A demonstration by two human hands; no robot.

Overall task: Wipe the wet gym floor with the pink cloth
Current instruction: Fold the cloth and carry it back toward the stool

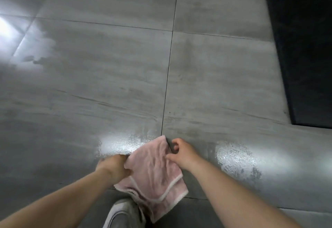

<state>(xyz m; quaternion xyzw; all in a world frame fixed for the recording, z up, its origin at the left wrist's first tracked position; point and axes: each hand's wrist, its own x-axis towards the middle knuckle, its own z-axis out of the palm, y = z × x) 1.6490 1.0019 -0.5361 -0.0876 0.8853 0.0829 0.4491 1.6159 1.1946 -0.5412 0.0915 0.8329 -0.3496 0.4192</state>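
A pink cloth (154,172) with a paler hem hangs folded between my two hands, low in the middle of the view, above the grey tiled floor (107,76). My left hand (115,167) grips its left edge with the fingers curled around the fabric. My right hand (181,151) pinches the cloth's upper right edge, thumb on the fabric and fingers bent. Wet, shiny patches (122,145) glisten on the floor just beyond the cloth, and another wet patch (235,157) lies to the right of my right arm.
A black mat or dark panel (305,48) covers the floor at the upper right. A grey shoe (122,213) shows under the cloth at the bottom. A bright light reflection (7,28) and a damp blotch (34,60) lie at the far left.
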